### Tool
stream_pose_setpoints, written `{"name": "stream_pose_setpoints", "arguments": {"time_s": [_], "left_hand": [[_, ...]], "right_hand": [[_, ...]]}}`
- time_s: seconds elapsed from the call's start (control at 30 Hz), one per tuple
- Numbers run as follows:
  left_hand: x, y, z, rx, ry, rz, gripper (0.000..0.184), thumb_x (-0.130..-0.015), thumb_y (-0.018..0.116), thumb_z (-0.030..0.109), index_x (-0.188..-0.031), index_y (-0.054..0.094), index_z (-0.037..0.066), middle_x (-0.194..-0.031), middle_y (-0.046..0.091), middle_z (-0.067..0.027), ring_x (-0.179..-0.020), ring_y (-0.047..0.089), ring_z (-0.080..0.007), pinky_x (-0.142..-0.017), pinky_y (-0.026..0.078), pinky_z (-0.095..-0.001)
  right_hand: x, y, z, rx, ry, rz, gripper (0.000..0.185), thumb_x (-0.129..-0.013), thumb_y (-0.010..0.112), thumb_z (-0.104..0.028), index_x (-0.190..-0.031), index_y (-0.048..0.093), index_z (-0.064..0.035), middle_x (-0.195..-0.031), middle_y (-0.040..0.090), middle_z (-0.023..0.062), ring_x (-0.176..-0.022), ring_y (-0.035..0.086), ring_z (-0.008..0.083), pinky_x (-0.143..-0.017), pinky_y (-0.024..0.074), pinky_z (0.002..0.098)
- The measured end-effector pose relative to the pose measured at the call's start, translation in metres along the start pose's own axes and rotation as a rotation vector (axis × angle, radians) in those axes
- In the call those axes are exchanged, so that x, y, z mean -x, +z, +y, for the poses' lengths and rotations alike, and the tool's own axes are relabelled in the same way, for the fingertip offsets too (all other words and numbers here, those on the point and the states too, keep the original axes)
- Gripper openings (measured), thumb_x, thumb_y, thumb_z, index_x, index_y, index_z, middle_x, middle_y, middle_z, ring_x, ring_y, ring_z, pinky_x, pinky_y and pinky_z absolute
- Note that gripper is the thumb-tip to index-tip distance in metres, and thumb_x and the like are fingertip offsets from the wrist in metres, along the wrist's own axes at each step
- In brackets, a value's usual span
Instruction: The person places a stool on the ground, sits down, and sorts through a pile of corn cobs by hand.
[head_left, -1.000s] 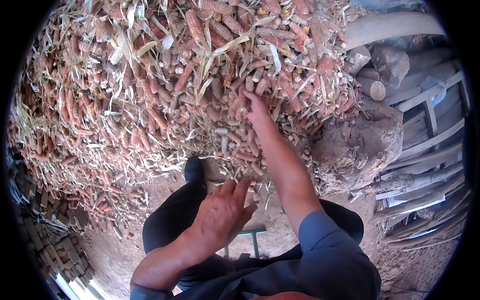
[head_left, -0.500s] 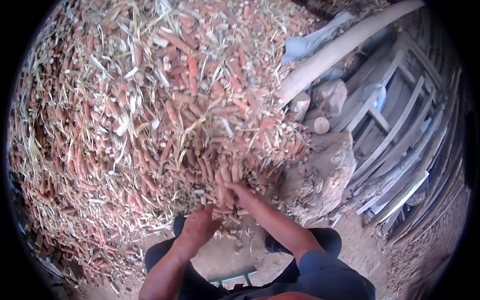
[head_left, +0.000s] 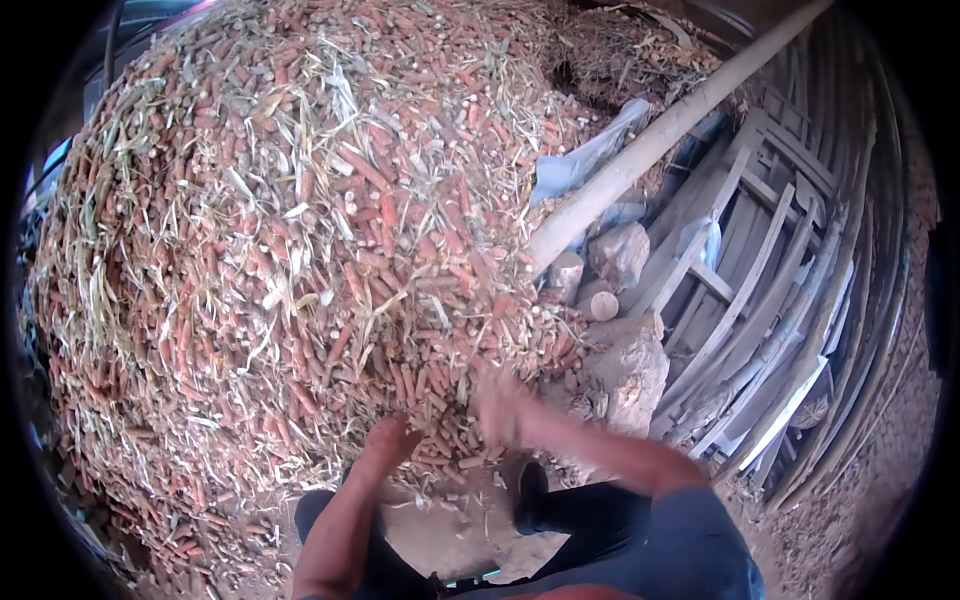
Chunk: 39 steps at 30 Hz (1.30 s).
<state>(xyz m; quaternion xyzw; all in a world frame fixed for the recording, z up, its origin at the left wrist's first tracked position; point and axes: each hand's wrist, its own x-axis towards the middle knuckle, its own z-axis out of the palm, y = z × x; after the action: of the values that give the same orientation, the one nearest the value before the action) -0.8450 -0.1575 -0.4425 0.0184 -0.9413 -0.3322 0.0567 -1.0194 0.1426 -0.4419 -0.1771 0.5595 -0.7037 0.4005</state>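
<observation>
A big heap of bare reddish corn cobs [head_left: 420, 280], mixed with dry pale husks [head_left: 280, 290], spreads in front of me. My left hand [head_left: 388, 442] is at the heap's near edge, beside loose cobs [head_left: 440, 452]. Its back faces me and its fingers are mostly hidden, so I cannot tell what it holds. Motion smears my right hand [head_left: 505, 405], which is over the lower right of the heap. Whether anything is in its fingers does not show.
Right of the heap stands a large rough stone [head_left: 630, 375], with cut log pieces [head_left: 600, 305] behind it. A long pole [head_left: 670, 145] slants past a pale cloth [head_left: 590, 155]. Stacked planks and a wooden frame [head_left: 745, 235] fill the right side. My dark shoe [head_left: 528, 490] is below.
The view has tilted up, showing more of the heap's far side. My hands have moved apart; my right hand has swung right and is now blurred.
</observation>
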Motion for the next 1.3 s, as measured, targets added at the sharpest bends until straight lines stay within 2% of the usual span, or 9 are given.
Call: {"name": "stream_pose_setpoints", "arguments": {"time_s": [0.07,0.17,0.23,0.43,0.57,0.73,0.83,1.07,1.3], "left_hand": [[0.0,0.009,-0.012,0.011,0.009,-0.013,0.042,-0.09,0.074,0.036,-0.102,0.064,-0.002,-0.095,0.071,-0.0283,-0.093,0.069,-0.0475,-0.082,0.055,-0.0547],[-0.005,0.021,-0.031,-0.014,0.062,0.048,0.043,-0.089,0.073,0.037,-0.105,0.065,-0.002,-0.096,0.072,-0.0282,-0.094,0.07,-0.0471,-0.084,0.056,-0.0546],[-0.001,0.012,-0.043,-0.046,0.096,0.08,0.043,-0.088,0.072,0.037,-0.106,0.066,-0.002,-0.096,0.072,-0.0282,-0.095,0.07,-0.047,-0.084,0.056,-0.0547],[-0.004,0.006,-0.034,-0.021,0.074,0.142,0.038,-0.087,0.072,0.037,-0.096,0.068,0.001,-0.088,0.072,-0.0271,-0.087,0.07,-0.048,-0.079,0.057,-0.0562],[-0.002,0.012,-0.038,-0.047,0.086,0.152,0.038,-0.088,0.072,0.038,-0.1,0.07,0.001,-0.088,0.072,-0.0274,-0.086,0.07,-0.048,-0.077,0.056,-0.0566],[-0.011,-0.001,-0.027,-0.009,-0.03,0.077,0.042,-0.088,0.073,0.039,-0.102,0.069,-0.001,-0.097,0.071,-0.0309,-0.098,0.068,-0.0488,-0.085,0.054,-0.0562],[-0.016,0.008,-0.031,-0.05,-0.034,0.067,0.043,-0.088,0.074,0.039,-0.103,0.069,-0.001,-0.096,0.071,-0.0301,-0.097,0.068,-0.0487,-0.085,0.054,-0.0561],[-0.013,0.005,-0.031,-0.017,-0.063,0.078,0.037,-0.087,0.078,0.033,-0.109,0.071,0.004,-0.098,0.073,-0.0265,-0.098,0.069,-0.0462,-0.086,0.055,-0.0533],[-0.013,0.004,-0.026,0.007,0.002,0.121,0.037,-0.087,0.079,0.032,-0.111,0.072,0.005,-0.1,0.073,-0.0246,-0.098,0.07,-0.045,-0.086,0.055,-0.0524]], "right_hand": [[-0.072,-0.014,-0.237,0.236,-0.596,0.043,0.069,-0.113,0.023,-0.048,-0.149,0.039,0.0077,-0.138,0.055,0.0255,-0.114,0.063,0.0383,-0.097,0.0562,0.0499],[-0.049,0.04,-0.448,-0.047,-0.768,0.673,0.078,-0.102,0.062,-0.047,-0.16,0.032,-0.0032,-0.139,0.055,0.0248,-0.116,0.064,0.0445,-0.095,0.0592,0.0486],[-0.06,0.056,-0.443,0.441,-0.691,0.652,0.089,-0.098,0.069,-0.046,-0.164,0.023,-0.008,-0.146,0.055,0.0214,-0.118,0.064,0.0375,-0.088,0.0604,0.0502],[-0.058,0.093,-0.112,0.981,-0.248,0.362,0.077,-0.093,0.076,-0.024,-0.157,0.039,-0.0011,-0.153,0.053,0.0226,-0.141,0.051,0.0322,-0.115,0.0446,0.0413],[0.004,0.092,0.094,1.003,0.04,0.256,0.067,-0.085,0.081,-0.03,-0.143,0.058,-0.0045,-0.133,0.067,0.0175,-0.112,0.068,0.0258,-0.095,0.0553,0.0401],[0.048,0.085,0.224,1.071,-0.193,0.115,0.054,-0.09,0.075,-0.024,-0.14,0.064,-0.0077,-0.121,0.072,0.0151,-0.093,0.072,0.0233,-0.079,0.0585,0.0381],[0.07,0.11,0.18,0.796,0.187,-0.027,0.054,-0.092,0.072,-0.021,-0.144,0.062,-0.0104,-0.119,0.073,0.0119,-0.088,0.071,0.0186,-0.073,0.058,0.0335],[0.069,0.105,0.213,0.712,-0.031,0.174,0.048,-0.093,0.072,-0.018,-0.139,0.064,-0.0092,-0.114,0.073,0.008,-0.075,0.066,0.0129,-0.063,0.0552,0.0322],[0.073,0.124,0.207,0.667,0.169,0.218,0.049,-0.089,0.077,-0.019,-0.132,0.062,-0.0018,-0.118,0.068,0.0162,-0.094,0.071,0.0259,-0.077,0.0579,0.0386]]}}
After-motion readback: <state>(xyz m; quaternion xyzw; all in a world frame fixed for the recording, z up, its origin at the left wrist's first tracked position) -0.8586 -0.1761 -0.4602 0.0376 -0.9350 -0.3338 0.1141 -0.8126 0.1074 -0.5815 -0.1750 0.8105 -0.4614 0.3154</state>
